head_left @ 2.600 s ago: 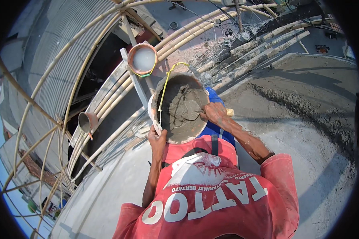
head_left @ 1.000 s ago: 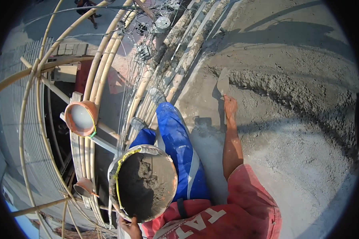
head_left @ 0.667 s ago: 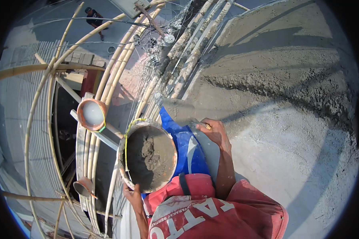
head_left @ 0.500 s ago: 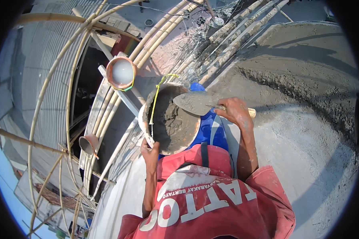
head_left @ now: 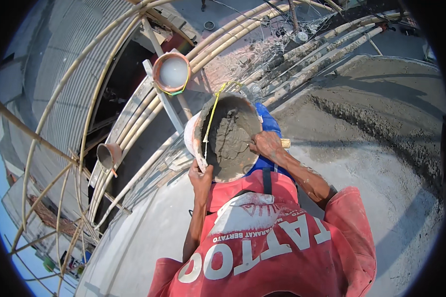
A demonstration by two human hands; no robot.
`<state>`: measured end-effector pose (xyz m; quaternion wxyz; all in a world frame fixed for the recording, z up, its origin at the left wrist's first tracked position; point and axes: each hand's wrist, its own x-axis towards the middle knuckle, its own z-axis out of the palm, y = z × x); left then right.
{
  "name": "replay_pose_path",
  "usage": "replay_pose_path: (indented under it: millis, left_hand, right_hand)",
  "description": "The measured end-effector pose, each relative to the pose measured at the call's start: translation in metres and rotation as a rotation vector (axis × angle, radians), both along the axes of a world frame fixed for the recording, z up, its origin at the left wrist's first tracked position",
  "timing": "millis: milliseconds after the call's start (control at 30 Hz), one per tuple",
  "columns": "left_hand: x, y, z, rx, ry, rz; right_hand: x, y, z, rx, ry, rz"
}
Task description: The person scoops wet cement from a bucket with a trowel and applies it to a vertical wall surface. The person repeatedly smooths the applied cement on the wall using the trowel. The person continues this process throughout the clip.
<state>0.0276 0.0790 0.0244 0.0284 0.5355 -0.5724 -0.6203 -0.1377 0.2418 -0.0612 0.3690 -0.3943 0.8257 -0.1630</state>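
My left hand (head_left: pixel 201 175) grips the lower left rim of a bucket (head_left: pixel 191 134) of wet grey mortar (head_left: pixel 228 131), held over my lap with a yellow rope handle (head_left: pixel 212 112) across it. My right hand (head_left: pixel 266 144) is closed on a trowel whose pale wooden handle (head_left: pixel 285 143) sticks out to the right; the blade is in the bucket, mostly hidden by mortar. Under and beside the bucket show my blue-trousered legs (head_left: pixel 267 119).
An orange bucket of whitish liquid (head_left: pixel 174 72) and a smaller bucket (head_left: pixel 109 156) stand among bamboo poles (head_left: pixel 74 163) at the left, above a drop to corrugated roofing (head_left: pixel 74 59). Wires and mortar-caked poles run across the top. A sloping mortar surface (head_left: pixel 371 114) with a rough ridge lies right.
About a second ago my right arm reached out to the mortar ridge with the trowel; it came back over the bucket, and the blade has since gone down into it. The view has turned.
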Motion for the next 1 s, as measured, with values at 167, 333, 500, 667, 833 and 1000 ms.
replay_pose_path:
  millis: [167, 333, 500, 667, 833, 1000]
  left_hand:
    - [0.003, 0.000, -0.002, -0.031, 0.048, 0.057]
    - [0.004, -0.001, -0.003, -0.071, 0.035, 0.014]
    - [-0.005, 0.000, -0.001, -0.066, 0.055, 0.024]
    - [-0.011, -0.003, -0.011, -0.041, 0.039, 0.026]
    - [0.001, -0.013, -0.017, -0.107, 0.086, -0.008]
    - [-0.009, -0.018, -0.014, -0.142, 0.001, -0.107]
  right_hand:
    - [-0.011, 0.015, 0.012, 0.015, -0.013, -0.023]
    - [-0.014, 0.029, 0.016, 0.043, -0.027, -0.029]
    - [-0.011, 0.031, 0.019, 0.059, 0.029, -0.019]
    - [-0.023, 0.041, 0.020, -0.067, 0.052, -0.160]
    - [-0.039, 0.053, 0.006, -0.300, 0.122, -0.481]
    - [-0.056, 0.106, -0.042, -0.193, 0.241, -0.877]
